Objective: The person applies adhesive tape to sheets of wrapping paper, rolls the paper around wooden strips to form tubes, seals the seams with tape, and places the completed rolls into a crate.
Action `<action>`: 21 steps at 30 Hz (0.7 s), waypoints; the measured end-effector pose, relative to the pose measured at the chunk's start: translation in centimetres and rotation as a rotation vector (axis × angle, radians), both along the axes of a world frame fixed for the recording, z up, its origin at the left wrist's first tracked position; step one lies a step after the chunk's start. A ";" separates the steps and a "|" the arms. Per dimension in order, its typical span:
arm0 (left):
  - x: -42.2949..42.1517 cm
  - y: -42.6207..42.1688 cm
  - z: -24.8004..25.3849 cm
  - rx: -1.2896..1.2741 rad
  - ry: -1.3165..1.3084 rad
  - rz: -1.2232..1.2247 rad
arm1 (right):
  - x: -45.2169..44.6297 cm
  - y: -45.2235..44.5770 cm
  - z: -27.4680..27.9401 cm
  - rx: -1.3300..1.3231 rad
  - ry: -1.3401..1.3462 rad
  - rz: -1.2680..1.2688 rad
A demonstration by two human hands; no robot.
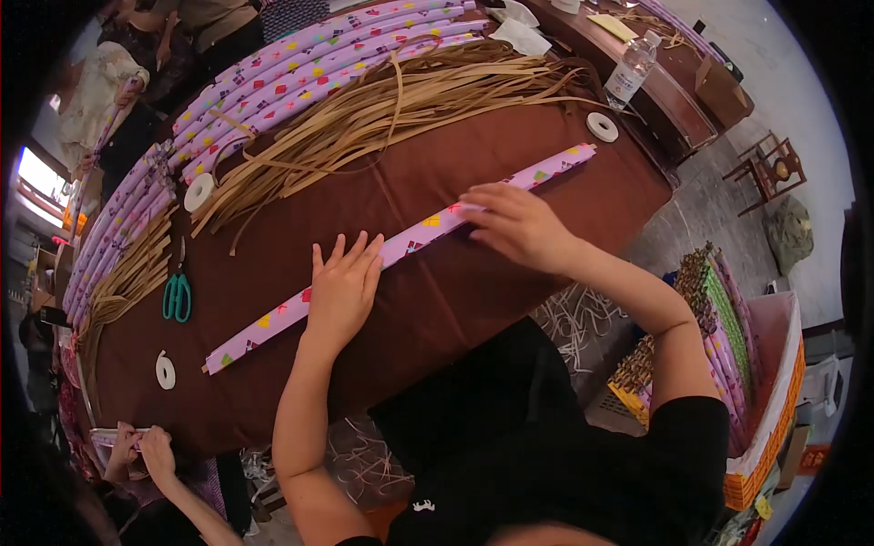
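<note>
A long, thin lilac roll [428, 232] with red, yellow and green shapes lies diagonally across the brown cloth-covered table [510, 309]. My left hand [341, 289] rests flat on the roll's middle, fingers spread. Toward its right end, my right hand [519, 223] has its fingers stretched over the roll; neither hand is wrapped round it. Short brownish tips show at both ends of the roll. Left of it lie scissors with teal handles [177, 296] and a small white tape roll [165, 371].
Tan strips [364, 114] lie beyond, with several lilac rolls [300, 68] behind them. White tape rolls [602, 127] and a water bottle [633, 73] are near the edges. A co-worker's hands [146, 450] work at lower left. An orange crate [774, 428] stands right.
</note>
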State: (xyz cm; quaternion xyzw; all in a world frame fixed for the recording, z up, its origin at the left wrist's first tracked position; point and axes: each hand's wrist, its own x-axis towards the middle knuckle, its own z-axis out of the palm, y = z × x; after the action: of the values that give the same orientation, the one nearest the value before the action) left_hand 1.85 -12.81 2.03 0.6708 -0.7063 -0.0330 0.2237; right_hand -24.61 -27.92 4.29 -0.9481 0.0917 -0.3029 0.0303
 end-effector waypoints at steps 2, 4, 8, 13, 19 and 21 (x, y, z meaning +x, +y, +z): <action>0.0 0.0 0.2 0.007 0.001 0.000 | 3.0 1.5 -1.1 -0.131 0.008 0.128; 0.0 -0.1 0.3 0.012 0.000 0.005 | 5.2 2.0 -1.7 -0.170 -0.009 0.132; 0.1 -0.1 0.2 0.012 0.002 0.007 | 6.9 2.6 -2.0 -0.260 0.026 0.111; 0.1 -0.2 0.2 0.014 0.007 0.013 | 7.3 3.4 -2.9 -0.382 0.041 0.059; -0.6 -0.5 0.7 0.073 -0.075 0.010 | 7.2 3.6 -3.5 -0.434 0.012 0.027; -0.6 -0.6 1.1 0.160 -0.080 0.016 | 7.4 3.3 -4.0 -0.411 -0.016 0.058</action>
State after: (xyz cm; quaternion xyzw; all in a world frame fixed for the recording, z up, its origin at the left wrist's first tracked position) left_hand 1.26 -13.46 3.17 0.6929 -0.7045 -0.0608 0.1410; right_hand -17.19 -24.60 0.34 -0.9342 0.0003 -0.3215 -0.1544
